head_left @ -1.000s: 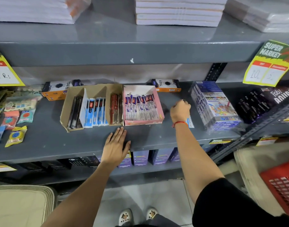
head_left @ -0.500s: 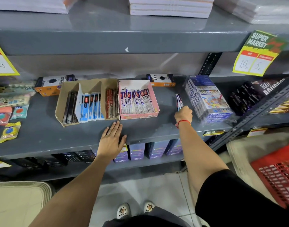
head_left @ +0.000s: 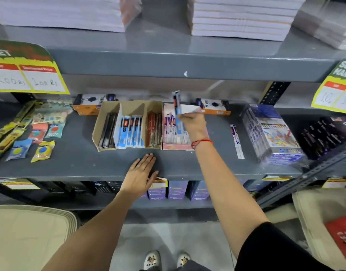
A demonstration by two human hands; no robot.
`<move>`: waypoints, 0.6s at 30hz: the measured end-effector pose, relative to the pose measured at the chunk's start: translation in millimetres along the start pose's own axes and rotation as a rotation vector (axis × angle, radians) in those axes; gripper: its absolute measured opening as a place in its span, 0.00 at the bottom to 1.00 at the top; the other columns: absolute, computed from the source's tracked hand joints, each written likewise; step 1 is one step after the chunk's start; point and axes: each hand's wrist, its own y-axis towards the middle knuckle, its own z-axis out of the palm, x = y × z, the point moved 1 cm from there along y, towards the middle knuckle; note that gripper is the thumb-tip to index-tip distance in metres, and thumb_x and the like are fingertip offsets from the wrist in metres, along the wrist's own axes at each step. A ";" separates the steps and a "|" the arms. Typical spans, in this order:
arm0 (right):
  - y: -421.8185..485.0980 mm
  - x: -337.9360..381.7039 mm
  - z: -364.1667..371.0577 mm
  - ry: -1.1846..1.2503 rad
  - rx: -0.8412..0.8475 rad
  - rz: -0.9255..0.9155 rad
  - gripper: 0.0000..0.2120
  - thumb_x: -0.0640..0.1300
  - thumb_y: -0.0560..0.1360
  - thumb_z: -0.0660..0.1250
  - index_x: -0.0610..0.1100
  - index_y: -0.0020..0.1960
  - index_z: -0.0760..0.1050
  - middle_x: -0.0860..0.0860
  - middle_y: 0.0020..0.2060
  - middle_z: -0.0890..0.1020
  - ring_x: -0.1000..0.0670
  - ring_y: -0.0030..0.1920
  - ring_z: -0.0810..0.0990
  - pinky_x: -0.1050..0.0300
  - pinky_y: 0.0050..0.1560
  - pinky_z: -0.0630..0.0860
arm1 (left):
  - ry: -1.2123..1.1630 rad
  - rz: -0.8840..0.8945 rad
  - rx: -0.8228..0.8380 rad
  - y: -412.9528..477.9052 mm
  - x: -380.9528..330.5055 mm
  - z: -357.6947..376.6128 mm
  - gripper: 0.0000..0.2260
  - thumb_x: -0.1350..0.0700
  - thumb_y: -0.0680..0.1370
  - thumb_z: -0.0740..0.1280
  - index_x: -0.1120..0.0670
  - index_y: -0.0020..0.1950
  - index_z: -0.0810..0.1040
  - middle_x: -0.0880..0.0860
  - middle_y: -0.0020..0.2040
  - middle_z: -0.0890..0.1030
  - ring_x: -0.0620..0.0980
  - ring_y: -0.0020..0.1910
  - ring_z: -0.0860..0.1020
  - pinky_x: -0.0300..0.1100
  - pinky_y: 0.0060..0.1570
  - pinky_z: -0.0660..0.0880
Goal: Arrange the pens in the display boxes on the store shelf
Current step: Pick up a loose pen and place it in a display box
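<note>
Grey metal store shelf (head_left: 74,163)

My right hand (head_left: 193,124) covers part of the pink display box (head_left: 174,146), and my fingers are hidden behind it. The pen packet (head_left: 177,102) I hold is motion-blurred. The right price tag (head_left: 336,90) is cut off.

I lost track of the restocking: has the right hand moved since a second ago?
Yes. The right hand, holding a pen pack, went leftward from the bare shelf to above the pink display box.
</note>
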 end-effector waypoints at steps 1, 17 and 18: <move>-5.7 3.4 20.9 -0.015 0.071 -0.025 0.11 0.37 0.72 0.73 0.31 0.50 0.82 0.44 0.38 0.80 0.53 0.33 0.75 0.67 0.34 0.72 | 0.000 -0.022 -0.002 -4.1 7.1 -2.7 0.37 0.38 0.78 0.37 0.64 0.66 0.70 0.62 0.67 0.72 0.59 0.67 0.69 0.56 0.66 0.64; -34.5 18.5 169.6 -0.683 0.384 -0.338 0.12 0.30 0.75 0.58 0.32 0.57 0.73 0.32 0.58 0.77 0.31 0.58 0.77 0.41 0.58 0.75 | 0.051 -0.182 -0.070 -52.1 64.5 -16.0 0.29 0.43 0.78 0.47 0.61 0.71 0.64 0.59 0.72 0.67 0.56 0.71 0.63 0.53 0.70 0.60; -33.6 15.9 172.1 -0.699 0.399 -0.330 0.13 0.30 0.75 0.58 0.31 0.58 0.73 0.32 0.58 0.76 0.31 0.58 0.77 0.41 0.58 0.75 | 0.053 -0.184 -0.072 -52.0 65.2 -15.4 0.28 0.44 0.78 0.49 0.61 0.71 0.64 0.59 0.72 0.67 0.55 0.71 0.63 0.52 0.70 0.60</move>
